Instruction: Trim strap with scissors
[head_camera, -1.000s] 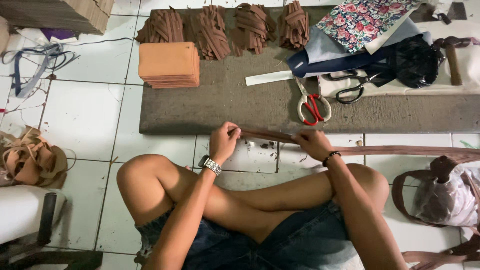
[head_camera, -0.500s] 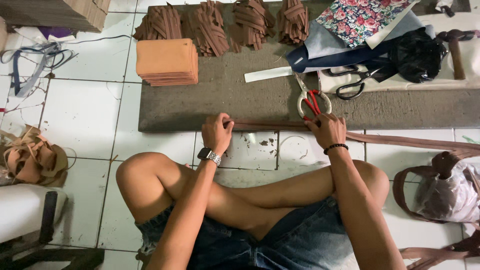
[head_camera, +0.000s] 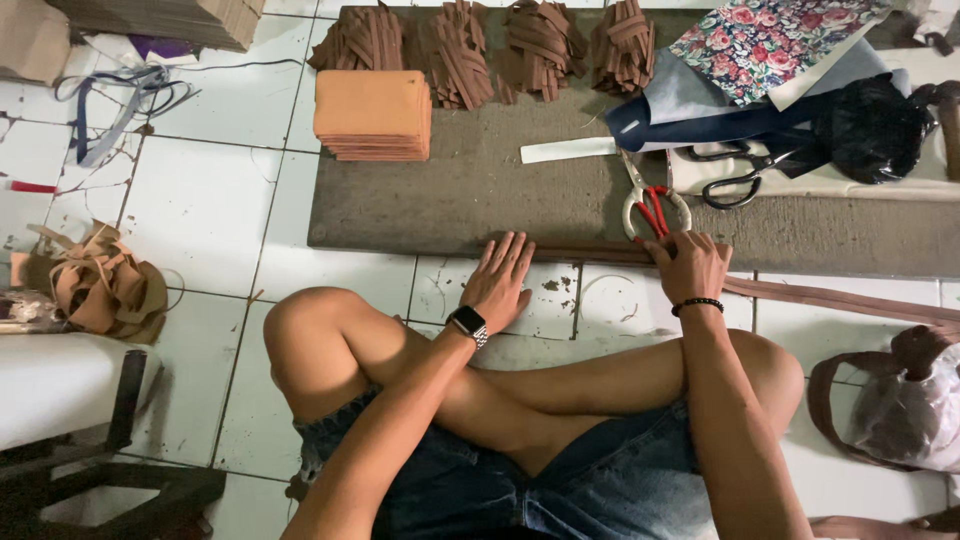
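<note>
A long brown strap (head_camera: 590, 254) lies along the near edge of a brown work mat (head_camera: 480, 190) and trails off to the right. My left hand (head_camera: 500, 280), with a watch on the wrist, lies flat with fingers spread on the strap's left end. My right hand (head_camera: 688, 264) presses the strap down with curled fingers, just below red-handled scissors (head_camera: 652, 205) lying on the mat.
A stack of orange-tan pieces (head_camera: 372, 114) and several bundles of brown strips (head_camera: 470, 40) lie on the mat's far side. Black scissors (head_camera: 735, 180), floral fabric (head_camera: 770, 40) and a black bag (head_camera: 880, 125) sit right. Scraps (head_camera: 105, 285) lie left; a bag (head_camera: 905, 405) right.
Both hands carried the strap forward from above the tiles onto the mat's near edge. The left hand went from pinching it to lying flat on it.
</note>
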